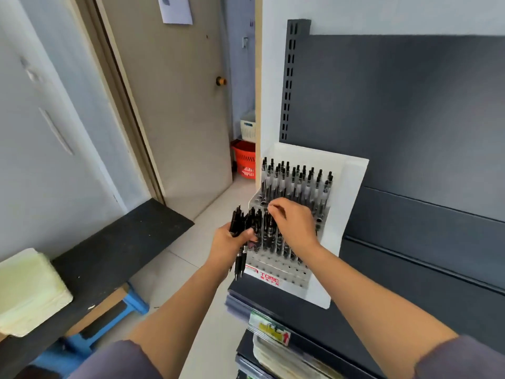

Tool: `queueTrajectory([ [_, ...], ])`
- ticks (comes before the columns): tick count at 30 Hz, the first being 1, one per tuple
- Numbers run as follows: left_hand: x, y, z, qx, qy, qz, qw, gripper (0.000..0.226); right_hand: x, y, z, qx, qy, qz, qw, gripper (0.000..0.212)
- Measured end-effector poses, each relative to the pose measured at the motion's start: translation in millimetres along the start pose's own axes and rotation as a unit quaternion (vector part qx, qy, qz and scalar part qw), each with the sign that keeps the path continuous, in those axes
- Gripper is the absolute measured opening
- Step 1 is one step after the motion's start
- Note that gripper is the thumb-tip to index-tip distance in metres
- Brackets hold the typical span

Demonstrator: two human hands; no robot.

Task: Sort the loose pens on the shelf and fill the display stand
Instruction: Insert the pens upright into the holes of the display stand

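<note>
Grey sleeves (pixel 117 359) and bare forearms reach in from the bottom edge toward a dark shelving unit (pixel 410 105). On its shelf (pixel 262 299) stands the white display stand (pixel 352 187), with standing pens (pixel 295 173) upright in its rear rows and open holes along the front. The left hand (pixel 229 242), just beside the stand's left edge, grips a bundle of black pens (pixel 240 220). The right hand (pixel 295 222) hovers over the middle rows, thumb and forefinger pinched together; what they pinch is too small to tell.

grey door (pixel 175 110), tiled floor (pixel 191 258), perhaps a blue stool (pixel 131 302)
</note>
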State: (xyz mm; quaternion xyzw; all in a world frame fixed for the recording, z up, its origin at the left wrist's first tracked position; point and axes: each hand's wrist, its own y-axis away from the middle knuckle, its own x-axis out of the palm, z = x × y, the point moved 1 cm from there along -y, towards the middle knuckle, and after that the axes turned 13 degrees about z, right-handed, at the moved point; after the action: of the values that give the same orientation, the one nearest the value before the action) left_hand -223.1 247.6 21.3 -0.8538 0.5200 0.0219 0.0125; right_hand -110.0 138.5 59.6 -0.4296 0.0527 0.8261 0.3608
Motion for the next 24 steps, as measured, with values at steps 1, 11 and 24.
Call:
queueTrajectory([
  [1,-3,-2,1,0.002,0.010,0.014,1.000,0.003,1,0,0,0.011,-0.001,-0.003,1.000,0.020],
  [11,-16,-10,6,-0.011,0.031,0.073,0.997,0.008,3,-1,22,0.062,0.004,-0.065,0.996,0.019],
  [24,-25,2,9,-0.069,0.122,0.060,0.988,0.012,15,1,20,0.063,0.097,0.023,0.993,0.022],
])
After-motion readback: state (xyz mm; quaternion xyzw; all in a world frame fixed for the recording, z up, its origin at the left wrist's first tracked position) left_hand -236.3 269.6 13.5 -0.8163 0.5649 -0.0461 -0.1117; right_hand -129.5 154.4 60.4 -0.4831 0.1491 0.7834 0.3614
